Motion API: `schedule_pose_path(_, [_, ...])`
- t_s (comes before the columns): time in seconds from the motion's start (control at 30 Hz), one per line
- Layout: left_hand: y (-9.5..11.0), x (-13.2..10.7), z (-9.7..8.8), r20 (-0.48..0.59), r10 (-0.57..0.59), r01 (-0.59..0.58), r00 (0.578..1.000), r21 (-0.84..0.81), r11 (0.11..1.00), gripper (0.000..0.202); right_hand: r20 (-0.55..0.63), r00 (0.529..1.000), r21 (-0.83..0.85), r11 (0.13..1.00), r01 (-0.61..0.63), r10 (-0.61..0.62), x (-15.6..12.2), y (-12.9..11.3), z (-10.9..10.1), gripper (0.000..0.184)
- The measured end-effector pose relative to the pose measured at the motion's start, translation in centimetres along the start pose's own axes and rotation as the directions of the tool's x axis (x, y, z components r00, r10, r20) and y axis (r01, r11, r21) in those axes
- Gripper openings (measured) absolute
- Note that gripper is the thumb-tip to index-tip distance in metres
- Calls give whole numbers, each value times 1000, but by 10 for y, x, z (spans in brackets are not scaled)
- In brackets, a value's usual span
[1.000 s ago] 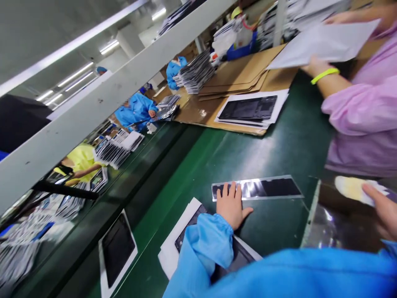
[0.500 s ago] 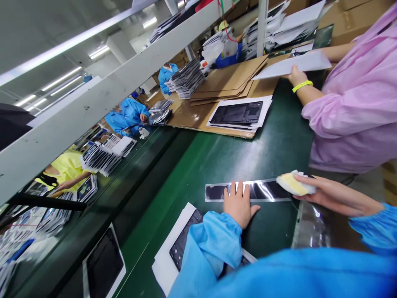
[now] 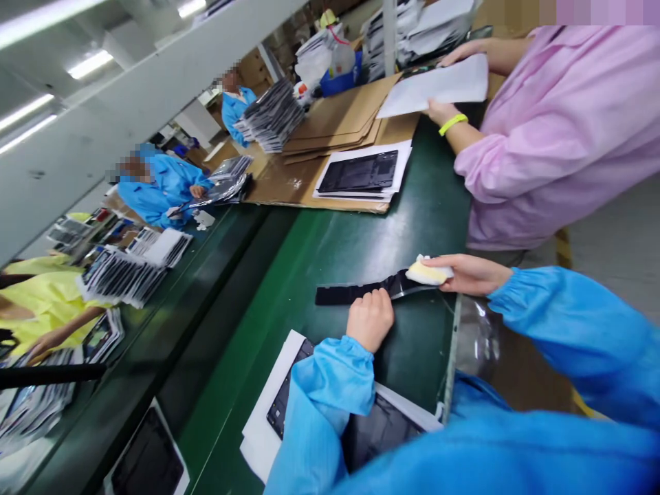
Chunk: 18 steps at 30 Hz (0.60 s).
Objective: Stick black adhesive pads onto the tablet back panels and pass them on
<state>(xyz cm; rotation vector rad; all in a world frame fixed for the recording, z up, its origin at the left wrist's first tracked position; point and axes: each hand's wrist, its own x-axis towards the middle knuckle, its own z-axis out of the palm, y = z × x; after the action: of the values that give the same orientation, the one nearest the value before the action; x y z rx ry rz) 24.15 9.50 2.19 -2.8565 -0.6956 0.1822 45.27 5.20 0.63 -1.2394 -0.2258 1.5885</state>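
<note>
The left hand (image 3: 370,320) is curled, knuckles up, at the near long edge of a black film strip (image 3: 337,294); its fingertips are hidden, so whether it pinches the strip I cannot tell. The right hand (image 3: 467,271) grips a white-and-yellow pad (image 3: 429,272) between thumb and fingers, the pad resting over the strip's right part. The strip lies across the green table (image 3: 412,234) — its left half flat, its right half buckled, with a clear margin reaching towards the table's right edge.

Beyond the strip, a broad band of green surface gives room up to the front edge of the cardboard sheets (image 3: 350,124), where a black tablet housing (image 3: 358,172) lies on white sheets. On the near side, a narrower strip of green separates the film from a black panel (image 3: 381,426) on white paper, partly covered by the left sleeve (image 3: 330,392). Clear plastic (image 3: 477,337) sits just past the table's right edge, below the right sleeve (image 3: 567,323). Across the corner, a co-worker in pink (image 3: 546,137) holds a white sheet (image 3: 438,86) — well apart from the strip.
</note>
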Motion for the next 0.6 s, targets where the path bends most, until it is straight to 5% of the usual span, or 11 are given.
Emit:
schedule_pose_path(0.13, [-5,0,-5,12,-4,4,1000,-4,1000,23,-45,995,33,996,-87,88,-5,-3,2,19])
schedule_pose_path(0.43, [-10,0,-5,-23,-50,50,998,14,999,16,-151,988,96,994,42,-28,-24,2,-10,24])
schedule_pose_path(0.6, [-12,-2,-2,-56,6,-6,998,-4,1000,31,-193,978,94,991,92,-73,-39,7,-17,27])
